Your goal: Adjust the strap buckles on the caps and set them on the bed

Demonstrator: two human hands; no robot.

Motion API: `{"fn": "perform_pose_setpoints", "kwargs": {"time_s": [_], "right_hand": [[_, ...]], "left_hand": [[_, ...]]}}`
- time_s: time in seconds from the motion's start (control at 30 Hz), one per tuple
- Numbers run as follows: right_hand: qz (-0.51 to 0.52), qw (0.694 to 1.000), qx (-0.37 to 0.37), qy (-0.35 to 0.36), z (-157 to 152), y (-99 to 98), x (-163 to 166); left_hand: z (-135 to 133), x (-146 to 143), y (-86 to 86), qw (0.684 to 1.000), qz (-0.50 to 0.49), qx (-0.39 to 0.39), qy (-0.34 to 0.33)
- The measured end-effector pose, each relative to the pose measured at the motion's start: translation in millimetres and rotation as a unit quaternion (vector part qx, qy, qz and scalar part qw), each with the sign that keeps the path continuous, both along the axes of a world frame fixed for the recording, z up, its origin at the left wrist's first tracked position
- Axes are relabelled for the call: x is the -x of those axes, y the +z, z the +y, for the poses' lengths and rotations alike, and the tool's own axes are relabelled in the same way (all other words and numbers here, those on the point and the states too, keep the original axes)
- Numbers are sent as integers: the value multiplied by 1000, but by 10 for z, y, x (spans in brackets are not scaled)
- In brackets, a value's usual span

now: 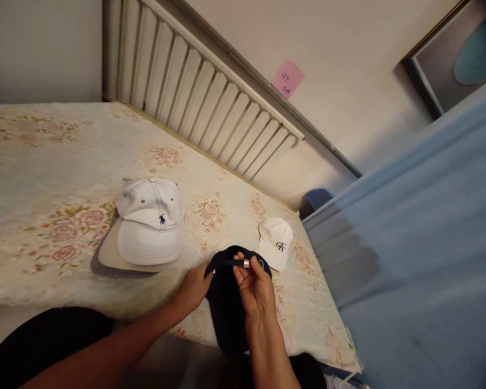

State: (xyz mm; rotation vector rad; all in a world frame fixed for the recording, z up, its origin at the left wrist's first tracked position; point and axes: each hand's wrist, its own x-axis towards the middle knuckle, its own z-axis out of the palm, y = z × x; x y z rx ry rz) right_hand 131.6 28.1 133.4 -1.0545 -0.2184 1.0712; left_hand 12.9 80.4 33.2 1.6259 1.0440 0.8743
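Note:
A dark baseball cap [227,308] is held up over the near edge of the bed, its back strap with a silver buckle facing me. My left hand [192,289] pinches the cap's rim at the strap's left end. At the buckle, my right hand [253,283] grips the strap between thumb and fingers. Left of my hands lies a stack of caps, with a white cap [149,216] bearing a small dark horse-rider logo on top. Beyond my right hand sits another white cap [276,243] with dark "CK" lettering.
Floral cloth [210,216] covers the bed. A pale slatted rail [210,86] runs along the wall behind it. Blue curtain [409,243] hangs on the right. A pink note [288,79] and a framed picture [441,59] are on the wall.

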Motion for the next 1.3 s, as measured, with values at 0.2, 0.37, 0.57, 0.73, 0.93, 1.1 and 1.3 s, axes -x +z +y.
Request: {"fn": "perform_pose_setpoints", "kwargs": {"time_s": [0.2,0.37,0.57,0.73,0.93,1.1,1.3], "right_hand": [[6,1000,-19,23,21,-29,20],[1,999,-29,36,56,-80,13],[-16,1000,-20,13,84,-106,-10],[-10,1000,-12,12,85,-108,-8],[-12,1000,-22,16,73,-128,4],[-25,999,-30,34,53,-152,21],[-33,998,-34,40,41,-197,17]], "left_hand": [[46,19,-6,999,25,10,36],[67,3,-39,999,36,7,39],[74,-5,-56,999,34,7,40],[78,-2,-50,999,38,7,36],[74,-3,-45,999,31,5,40],[67,-8,-45,999,32,12,43],[67,-4,-35,999,33,11,35]]}}
